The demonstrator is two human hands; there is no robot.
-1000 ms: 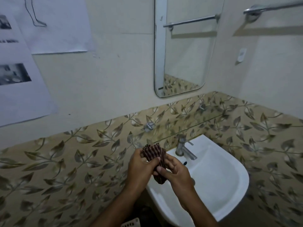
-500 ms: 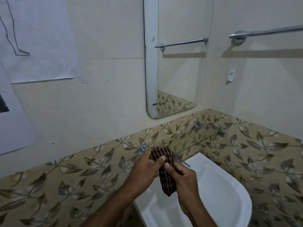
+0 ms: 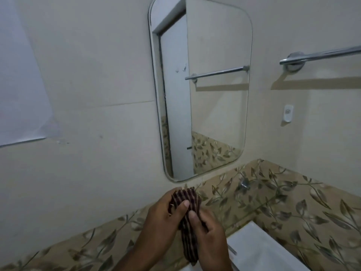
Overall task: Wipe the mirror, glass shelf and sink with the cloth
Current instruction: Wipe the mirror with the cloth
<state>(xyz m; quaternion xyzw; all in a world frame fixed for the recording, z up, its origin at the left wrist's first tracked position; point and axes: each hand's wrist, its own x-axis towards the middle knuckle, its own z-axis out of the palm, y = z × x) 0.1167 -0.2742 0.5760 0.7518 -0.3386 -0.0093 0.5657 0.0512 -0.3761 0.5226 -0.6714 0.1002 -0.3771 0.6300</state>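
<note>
A dark striped cloth (image 3: 188, 200), folded into a narrow wad, is held upright between both hands just below the mirror (image 3: 213, 106). My left hand (image 3: 162, 218) grips its upper part with the thumb across the front. My right hand (image 3: 210, 237) pinches its lower half, and the cloth's end hangs under it. The rounded mirror is fixed to the beige wall and reflects a door and a towel bar. The glass shelf (image 3: 259, 207) runs edge-on along the leaf-patterned tiles, with a chrome bracket (image 3: 244, 183). Only a corner of the white sink (image 3: 259, 251) shows at the bottom right.
A chrome towel bar (image 3: 320, 55) is mounted on the right wall, with a small white wall fitting (image 3: 288, 112) below it. A sheet of paper (image 3: 21, 79) hangs on the left wall. Leaf-patterned tiles (image 3: 293, 192) band the lower wall.
The view has tilted up, so the mirror now fills the middle and the sink and tap have dropped out of sight. Both hands have risen toward the mirror, still holding the cloth.
</note>
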